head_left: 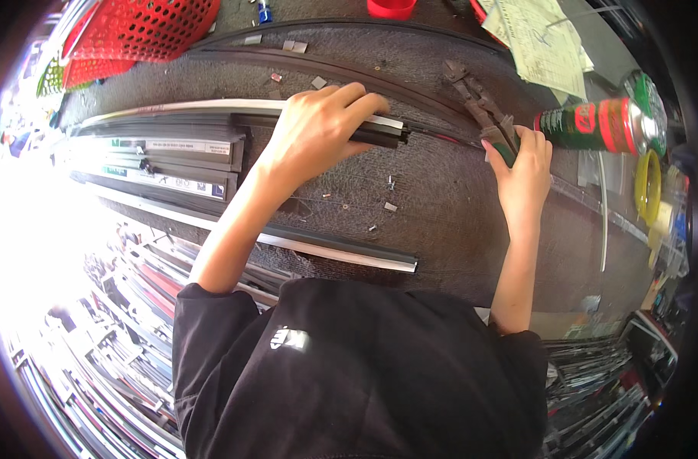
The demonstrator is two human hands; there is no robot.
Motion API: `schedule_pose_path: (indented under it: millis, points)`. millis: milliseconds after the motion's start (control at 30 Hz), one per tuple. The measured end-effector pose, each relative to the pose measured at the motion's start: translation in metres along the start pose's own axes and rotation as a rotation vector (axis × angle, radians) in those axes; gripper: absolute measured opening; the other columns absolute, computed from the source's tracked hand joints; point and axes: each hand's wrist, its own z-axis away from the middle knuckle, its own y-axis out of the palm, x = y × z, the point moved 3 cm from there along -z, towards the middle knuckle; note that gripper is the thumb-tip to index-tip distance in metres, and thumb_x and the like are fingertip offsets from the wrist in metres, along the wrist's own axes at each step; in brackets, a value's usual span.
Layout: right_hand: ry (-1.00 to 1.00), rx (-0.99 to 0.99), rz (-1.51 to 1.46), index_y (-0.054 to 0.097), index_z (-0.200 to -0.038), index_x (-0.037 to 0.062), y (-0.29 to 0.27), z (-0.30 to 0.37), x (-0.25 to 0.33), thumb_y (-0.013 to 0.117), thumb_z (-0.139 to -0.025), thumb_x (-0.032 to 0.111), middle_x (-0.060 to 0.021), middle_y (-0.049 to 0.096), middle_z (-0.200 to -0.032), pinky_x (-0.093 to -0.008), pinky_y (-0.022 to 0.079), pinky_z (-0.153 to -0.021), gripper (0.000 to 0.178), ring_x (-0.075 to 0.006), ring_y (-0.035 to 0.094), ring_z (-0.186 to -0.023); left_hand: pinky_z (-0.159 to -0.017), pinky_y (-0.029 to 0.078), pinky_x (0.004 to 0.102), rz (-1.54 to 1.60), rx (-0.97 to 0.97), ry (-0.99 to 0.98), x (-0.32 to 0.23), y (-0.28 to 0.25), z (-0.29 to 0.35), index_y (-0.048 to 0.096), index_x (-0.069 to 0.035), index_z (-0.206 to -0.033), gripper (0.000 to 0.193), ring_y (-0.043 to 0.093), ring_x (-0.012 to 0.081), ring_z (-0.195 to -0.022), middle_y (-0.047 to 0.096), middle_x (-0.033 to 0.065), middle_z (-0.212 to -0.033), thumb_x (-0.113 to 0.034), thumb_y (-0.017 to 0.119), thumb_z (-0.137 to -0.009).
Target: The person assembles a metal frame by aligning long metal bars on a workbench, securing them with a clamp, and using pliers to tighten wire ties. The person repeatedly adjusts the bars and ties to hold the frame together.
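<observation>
Left hand [322,126] closed round the strips [381,133], fingers over the top, thumb low on the near side, just short of the right-hand ends. Right hand [525,168] wrapped on the green grips of the pliers [477,101], head pointing away from the body; can't tell if the pliers are clear of the worktop [456,229] or resting on it. Strips run left across the worktop; another strip [341,249] lies nearer the body. Handling, my read: strips light, stiff across short spans, whippy over full length, smooth enough to slide on each other. Grip the whole stack near the ends, mind edges. Pliers likely dense, head-heavy: hold by the grips.
</observation>
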Motion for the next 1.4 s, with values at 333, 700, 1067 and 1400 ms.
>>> schedule_pose_path:
  millis: [333,700,1067,1400]
  points:
    - [0.525,0.541,-1.584,0.051,-0.088,0.0069,-0.021,0.087,0.113,0.061,-0.095,0.016,-0.0023,0.051,-0.057,-0.0282,0.045,-0.037,0.015,-0.0121,0.052,-0.039,-0.065,0.055,0.0420,-0.113,0.069,-0.107,0.009,-0.003,-0.021,0.064,-0.013,-0.093,0.036,0.070,0.0307,-0.072,0.070,0.0077,-0.079,-0.021,0.084,-0.065]
    - [0.760,-0.206,-2.195,0.051,-0.086,0.0063,0.009,0.115,0.166,0.056,-0.101,0.018,-0.0018,0.051,-0.055,-0.0273,0.043,-0.037,0.019,-0.0116,0.051,-0.039,-0.063,0.054,0.0410,-0.182,-0.105,-0.042,0.002,-0.015,-0.013,0.071,-0.013,-0.090,0.030,0.070,0.0309,-0.070,0.071,0.0076,-0.077,-0.020,0.084,-0.064]
    - [0.676,0.493,-1.816,0.055,-0.077,0.0051,0.008,0.124,0.193,0.066,-0.096,0.019,-0.0024,0.054,-0.054,-0.0267,0.042,-0.035,0.026,-0.0105,0.054,-0.040,-0.061,0.054,0.0405,-0.227,-0.093,0.013,-0.007,-0.031,-0.005,0.068,-0.012,-0.092,0.034,0.070,0.0302,-0.070,0.070,0.0074,-0.076,-0.019,0.083,-0.062]
    - [0.603,-0.019,-2.193,0.053,-0.074,0.0055,0.010,0.127,0.197,0.063,-0.097,0.017,-0.0010,0.051,-0.051,-0.0276,0.041,-0.034,0.027,-0.0109,0.052,-0.037,-0.060,0.053,0.0421,-0.246,-0.107,-0.018,-0.014,-0.038,0.000,0.069,-0.010,-0.088,0.031,0.069,0.0341,-0.068,0.069,0.0113,-0.072,-0.021,0.083,-0.063]
